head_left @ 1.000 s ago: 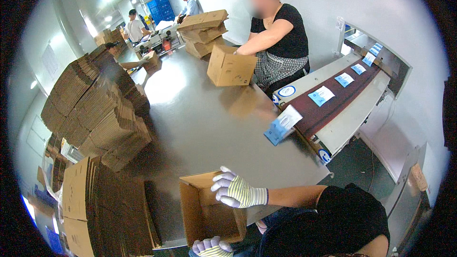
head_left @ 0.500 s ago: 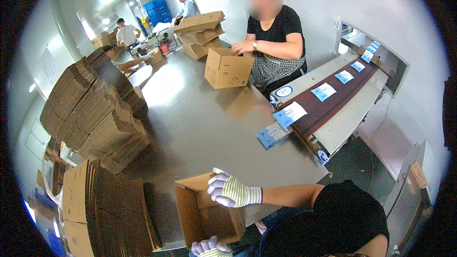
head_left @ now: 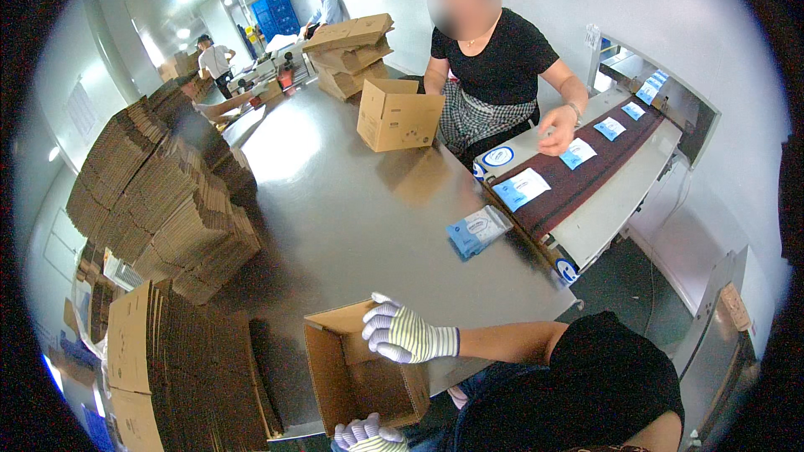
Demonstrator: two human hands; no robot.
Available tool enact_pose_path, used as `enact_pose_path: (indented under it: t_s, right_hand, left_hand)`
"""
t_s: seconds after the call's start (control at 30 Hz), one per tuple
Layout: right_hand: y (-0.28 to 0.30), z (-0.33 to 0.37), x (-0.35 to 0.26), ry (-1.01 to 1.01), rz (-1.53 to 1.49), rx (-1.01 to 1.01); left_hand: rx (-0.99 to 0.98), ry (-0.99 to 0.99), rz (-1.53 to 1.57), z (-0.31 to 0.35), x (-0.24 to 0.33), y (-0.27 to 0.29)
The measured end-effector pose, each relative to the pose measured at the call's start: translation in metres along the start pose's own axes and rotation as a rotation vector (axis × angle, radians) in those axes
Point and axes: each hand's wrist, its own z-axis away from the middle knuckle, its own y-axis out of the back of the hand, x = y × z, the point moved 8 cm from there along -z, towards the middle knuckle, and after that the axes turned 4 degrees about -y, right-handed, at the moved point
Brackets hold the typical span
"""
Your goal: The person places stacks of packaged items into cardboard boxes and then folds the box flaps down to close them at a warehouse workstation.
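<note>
The left hand [head_left: 368, 435] is in a striped glove at the bottom of the picture. Its fingers curl at the near side of an open brown box [head_left: 327, 372]. The right hand [head_left: 408, 333], in a matching glove, is at the box's upper right side, fingers a bit apart and bent. I cannot tell if either hand grips the box. The box is at the near edge of a shiny grey table [head_left: 360, 226], and its inside faces up.

Left of the box, a thick row of flat cartons [head_left: 205, 368] is at the table's near left corner. A bigger stack of flat cartons [head_left: 159, 201] is farther up the left edge.

A small pile of blue and white packets [head_left: 479, 231] lies by the right edge, near the end of a dark red belt [head_left: 569, 192]. More packets lie on the belt.

Farther up, a co-worker [head_left: 486, 59] in a black top has one hand over the belt. A closer-to-square brown box [head_left: 398, 117] stands in front of them. Past it is a messy carton pile [head_left: 352, 54], and then blue crates [head_left: 280, 15].
</note>
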Motion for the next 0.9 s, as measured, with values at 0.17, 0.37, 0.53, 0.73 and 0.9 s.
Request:
enact_pose_path:
  t_s: [0.17, 0.37, 0.53, 0.73, 0.9]
  right_hand:
    - [0.0007, 0.0003, -0.0006, 0.013, 0.003, 0.011]
    - [0.0005, 0.0007, 0.0006, 0.012, -0.019, 0.036]
    - [0.0025, -0.0005, -0.0009, 0.013, -0.028, 0.031]
    - [0.0009, 0.001, 0.0006, 0.007, -0.037, 0.031]
    - [0.0002, 0.0028, 0.0021, 0.014, -0.052, 0.029]
  left_hand:
    - [-0.01, 0.009, 0.006, 0.0021, -0.001, -0.0017]
    - [0.009, 0.008, -0.001, -0.0021, 0.0016, 0.0024]
    - [-0.002, 0.018, 0.0, 0.0002, 0.0001, 0.0002]
    - [-0.001, 0.01, -0.01, 0.0007, 0.0, -0.0007]
    - [0.002, 0.01, -0.033, 0.0043, -0.0019, -0.0026]
